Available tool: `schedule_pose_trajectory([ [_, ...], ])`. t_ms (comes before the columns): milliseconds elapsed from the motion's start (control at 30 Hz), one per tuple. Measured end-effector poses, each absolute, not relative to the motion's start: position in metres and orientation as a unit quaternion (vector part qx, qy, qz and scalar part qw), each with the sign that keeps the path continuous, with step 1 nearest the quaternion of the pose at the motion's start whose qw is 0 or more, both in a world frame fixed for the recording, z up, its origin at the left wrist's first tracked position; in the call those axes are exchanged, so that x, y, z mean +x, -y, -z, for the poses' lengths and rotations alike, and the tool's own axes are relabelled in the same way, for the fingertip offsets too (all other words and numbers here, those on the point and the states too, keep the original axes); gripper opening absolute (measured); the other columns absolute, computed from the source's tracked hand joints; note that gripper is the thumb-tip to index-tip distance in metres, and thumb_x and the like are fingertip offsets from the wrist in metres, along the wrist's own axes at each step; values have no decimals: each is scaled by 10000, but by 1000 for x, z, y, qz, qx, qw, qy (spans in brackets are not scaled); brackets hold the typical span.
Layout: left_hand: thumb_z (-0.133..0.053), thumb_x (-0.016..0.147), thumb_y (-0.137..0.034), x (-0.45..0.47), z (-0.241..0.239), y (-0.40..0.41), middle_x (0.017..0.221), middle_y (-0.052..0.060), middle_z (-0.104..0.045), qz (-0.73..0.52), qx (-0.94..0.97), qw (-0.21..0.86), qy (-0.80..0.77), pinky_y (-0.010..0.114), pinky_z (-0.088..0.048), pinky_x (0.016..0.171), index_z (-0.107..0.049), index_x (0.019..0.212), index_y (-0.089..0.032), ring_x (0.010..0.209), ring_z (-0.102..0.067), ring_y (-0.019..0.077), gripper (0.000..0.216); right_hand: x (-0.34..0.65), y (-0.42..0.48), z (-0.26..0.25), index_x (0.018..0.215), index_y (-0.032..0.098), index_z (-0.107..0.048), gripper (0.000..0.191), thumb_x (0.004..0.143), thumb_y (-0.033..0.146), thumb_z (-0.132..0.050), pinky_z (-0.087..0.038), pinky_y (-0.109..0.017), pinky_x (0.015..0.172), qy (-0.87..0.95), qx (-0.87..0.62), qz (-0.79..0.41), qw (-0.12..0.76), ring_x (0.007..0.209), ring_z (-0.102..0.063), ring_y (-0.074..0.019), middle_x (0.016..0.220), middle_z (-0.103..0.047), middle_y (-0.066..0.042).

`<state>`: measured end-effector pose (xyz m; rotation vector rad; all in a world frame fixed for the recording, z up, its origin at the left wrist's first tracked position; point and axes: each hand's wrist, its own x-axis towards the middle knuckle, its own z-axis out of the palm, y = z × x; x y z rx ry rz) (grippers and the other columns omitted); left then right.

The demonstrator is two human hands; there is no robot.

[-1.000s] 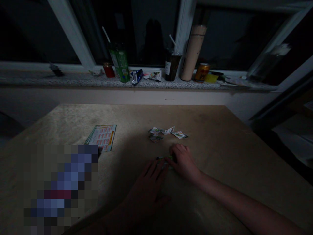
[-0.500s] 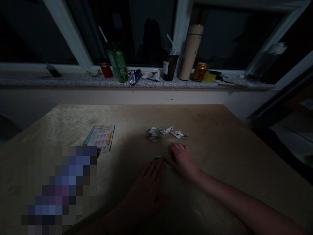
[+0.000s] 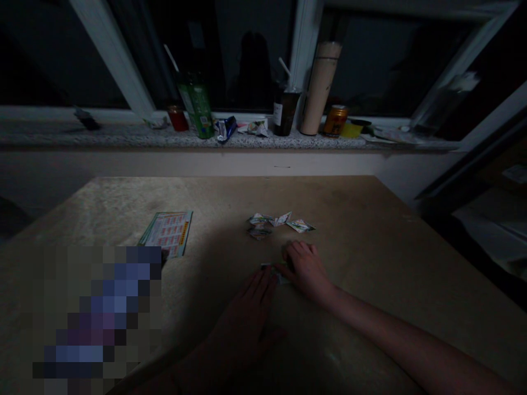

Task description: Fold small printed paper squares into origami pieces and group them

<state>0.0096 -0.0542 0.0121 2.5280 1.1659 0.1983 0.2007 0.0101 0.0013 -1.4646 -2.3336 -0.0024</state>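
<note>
A small piece of printed paper [image 3: 281,278] lies on the table, mostly covered by both hands. My left hand [image 3: 256,293] rests flat over its left part, fingers stretched out and fingertips on the paper. Over the right part is my right hand [image 3: 305,266], its fingers curled and its thumb reaching left across the paper; the exact grip is hidden in the dim light. Just beyond the hands sit several small folded paper pieces [image 3: 281,219] with pointed ends, in a loose cluster.
At the left lies a stack of printed sheets [image 3: 169,230] beside a blurred-out patch [image 3: 119,302]. Along the windowsill [image 3: 247,144] stand a green bottle [image 3: 201,112], a dark cup with a straw [image 3: 284,115], a tall beige flask [image 3: 319,90] and an orange can [image 3: 335,120].
Both hands stay almost where they were on the paper. The whole view has shifted very slightly; the folded pieces have not moved.
</note>
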Motion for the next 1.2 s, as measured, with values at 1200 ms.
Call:
schedule_pose_trajectory([
  [1200,-580,788,-447,9,-10,57,1508,141,-116,-66,898,153,-408,485,-236,1074,-175,1430,-159,1363,-114,318,811,234,49,-13,1123,196,-606,286,853,260,-533,-305,-568,1016,888,-419,3,187,1299,-325,-294,1398,-398,-127],
])
